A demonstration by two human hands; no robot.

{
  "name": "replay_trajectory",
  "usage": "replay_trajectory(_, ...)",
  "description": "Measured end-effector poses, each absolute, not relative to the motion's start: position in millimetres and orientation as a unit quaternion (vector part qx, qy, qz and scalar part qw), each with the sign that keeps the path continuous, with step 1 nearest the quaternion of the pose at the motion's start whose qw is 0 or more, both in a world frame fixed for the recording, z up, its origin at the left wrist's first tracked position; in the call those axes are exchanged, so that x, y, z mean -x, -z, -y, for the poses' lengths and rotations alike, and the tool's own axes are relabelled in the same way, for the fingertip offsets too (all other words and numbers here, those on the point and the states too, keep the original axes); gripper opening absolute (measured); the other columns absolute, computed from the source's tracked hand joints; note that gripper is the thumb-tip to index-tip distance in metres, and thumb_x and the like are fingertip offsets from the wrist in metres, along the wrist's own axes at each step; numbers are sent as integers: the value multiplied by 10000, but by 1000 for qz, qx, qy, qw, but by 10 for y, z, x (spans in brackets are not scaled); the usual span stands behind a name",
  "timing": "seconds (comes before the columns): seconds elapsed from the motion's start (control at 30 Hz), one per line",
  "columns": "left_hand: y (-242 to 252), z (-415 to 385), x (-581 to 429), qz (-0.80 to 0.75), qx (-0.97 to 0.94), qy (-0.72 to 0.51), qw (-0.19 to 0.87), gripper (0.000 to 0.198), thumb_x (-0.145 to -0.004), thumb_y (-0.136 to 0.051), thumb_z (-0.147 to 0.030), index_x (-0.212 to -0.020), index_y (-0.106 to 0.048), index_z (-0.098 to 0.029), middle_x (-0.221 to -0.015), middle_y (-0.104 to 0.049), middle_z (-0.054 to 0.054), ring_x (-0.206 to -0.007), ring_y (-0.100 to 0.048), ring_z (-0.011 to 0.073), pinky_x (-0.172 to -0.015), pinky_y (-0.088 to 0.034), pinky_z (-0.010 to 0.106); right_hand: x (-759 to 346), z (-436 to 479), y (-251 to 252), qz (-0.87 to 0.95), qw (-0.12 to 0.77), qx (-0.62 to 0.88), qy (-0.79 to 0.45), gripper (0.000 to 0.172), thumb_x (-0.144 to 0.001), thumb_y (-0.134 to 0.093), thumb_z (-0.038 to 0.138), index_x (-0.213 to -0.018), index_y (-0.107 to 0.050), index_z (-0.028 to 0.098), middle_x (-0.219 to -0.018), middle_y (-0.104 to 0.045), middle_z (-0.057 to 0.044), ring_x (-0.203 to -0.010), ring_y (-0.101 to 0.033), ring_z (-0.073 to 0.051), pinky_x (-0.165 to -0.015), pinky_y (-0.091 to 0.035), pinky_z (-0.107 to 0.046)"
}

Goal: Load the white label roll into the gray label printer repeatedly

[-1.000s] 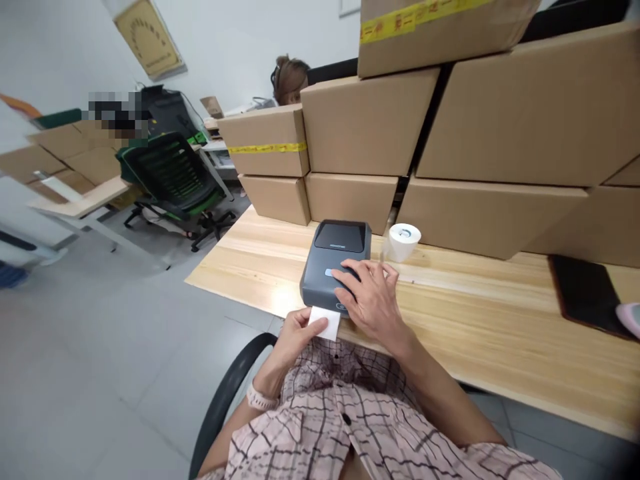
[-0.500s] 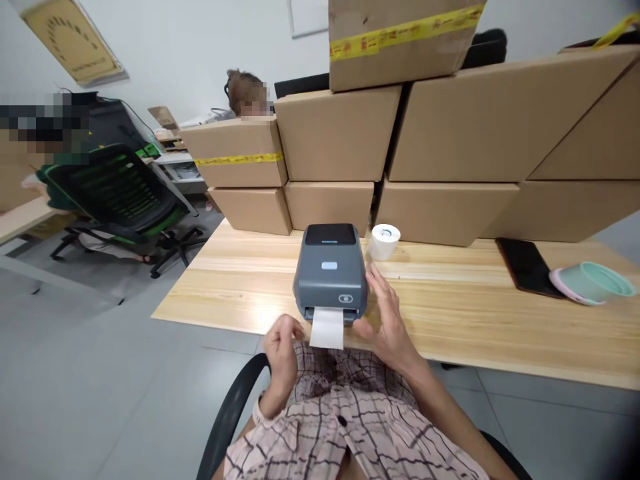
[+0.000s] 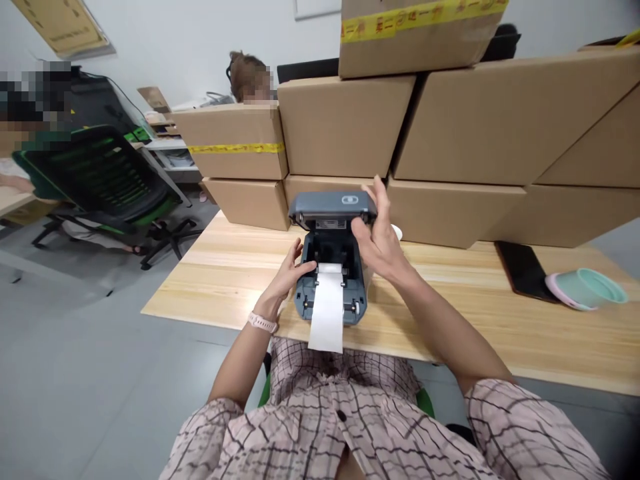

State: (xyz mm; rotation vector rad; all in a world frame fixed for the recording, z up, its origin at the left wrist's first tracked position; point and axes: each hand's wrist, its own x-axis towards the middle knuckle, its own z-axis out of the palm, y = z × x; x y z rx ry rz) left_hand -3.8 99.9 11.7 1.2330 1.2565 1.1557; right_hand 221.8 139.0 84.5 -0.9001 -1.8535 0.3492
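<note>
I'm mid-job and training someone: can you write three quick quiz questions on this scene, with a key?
1. Which hand is at the raised lid of the label printer, left or right?
2. True or false: the paper strip lies wholly inside the label printer.
3. Fill in: the phone lies to the ____ of the label printer.

Key:
1. The right hand.
2. False; the paper strip sticks out past the front.
3. Right.

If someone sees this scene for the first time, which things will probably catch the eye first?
Probably the grey printer near the table's front edge, opened, with a white paper strip hanging out its front. The right hand is at its raised lid, the left hand at its left side. Behind, stacked cardboard boxes rise.
</note>
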Motion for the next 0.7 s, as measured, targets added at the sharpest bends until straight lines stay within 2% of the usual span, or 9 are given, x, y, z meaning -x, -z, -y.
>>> replay_trajectory(0.17,-96,-1066,-46,-437,-494,-497,564,1005,-679,-816,-274,-1578,-368,-248,-1651,-410,93,-1477,-458,316,-1210,-405,431,-2129,-2096,-948,740,518,415,-106,801,-1021,-299,687,-1631,64,315,-1742,-123,-120,-1613,-176,-292,-1265,-280,-585)
replay_trajectory(0.3,-70,-1082,-91,-438,-430,-523,591,1086,-583,-790,-175,-1580,-365,-235,-1600,-485,82,-1464,-465,322,-1211,-391,423,-2114,-2509,-944,734,504,433,-144,911,-987,-414,690,-1626,83,274,-1738,-111,-150,-1611,-183,-296,-1257,-280,-586)
replay_trajectory(0.37,-58,-1078,-119,-429,-400,-539,604,1088,-554,-771,-130,-1567,-387,-230,-1547,-545,77,-1440,-484,325,-1192,-404,417,-2112,-2485,-933,723,511,436,-160,965,-960,-512,637,-1627,56,233,-1729,-142,-176,-1600,-222,-287,-1248,-319,-538)
replay_trajectory(0.43,-51,-1064,-144,-423,-376,-550,615,1064,-551,-765,-117,-1549,-413,-230,-1505,-581,74,-1390,-528,325,-1151,-441,418,-2122,-2283,-916,709,542,427,-144,941,-949,-568,544,-1628,9,242,-1712,-212,-173,-1554,-334,-266,-1212,-385,-487)
replay_trajectory(0.5,-47,-1047,-159,-423,-357,-557,620,1049,-554,-765,-118,-1539,-423,-238,-1487,-590,70,-1337,-565,312,-1106,-473,412,-2143,-1973,-888,702,567,421,-97,738,-976,-538,438,-1599,-180,269,-1627,-398,-153,-1417,-508,-249,-1145,-451,-461)
replay_trajectory(0.57,-40,-1035,-164,-427,-345,-564,617,1051,-550,-763,-113,-1536,-422,-243,-1481,-590,67,-1304,-583,292,-1074,-488,391,-2158,-1666,-850,759,489,426,-54,421,-1023,-430,339,-1432,-477,251,-1413,-621,-133,-1240,-620,-252,-1082,-469,-469)
replay_trajectory(0.6,-33,-1032,-164,-429,-343,-567,614,1056,-547,-763,-108,-1536,-418,-241,-1476,-593,67,-1292,-588,282,-1063,-491,377,-2157,-1545,-828,805,413,423,-45,345,-1035,-386,295,-1308,-587,232,-1292,-693,-124,-1175,-646,-256,-1062,-462,-473)
replay_trajectory(0.67,-14,-1032,-162,-435,-339,-573,607,1066,-541,-765,-98,-1537,-413,-234,-1461,-603,72,-1255,-606,266,-1036,-498,352,-2130,-1405,-785,885,246,391,-51,332,-1028,-375,223,-1127,-692,211,-1132,-762,-106,-1100,-676,-255,-1058,-430,-466)
replay_trajectory(0.7,-1,-1034,-160,-439,-336,-575,604,1069,-541,-765,-95,-1539,-409,-235,-1455,-608,73,-1228,-620,259,-1014,-505,344,-2103,-1386,-765,910,180,369,-61,320,-1009,-408,190,-1099,-714,212,-1086,-779,-94,-1075,-689,-249,-1071,-411,-457)
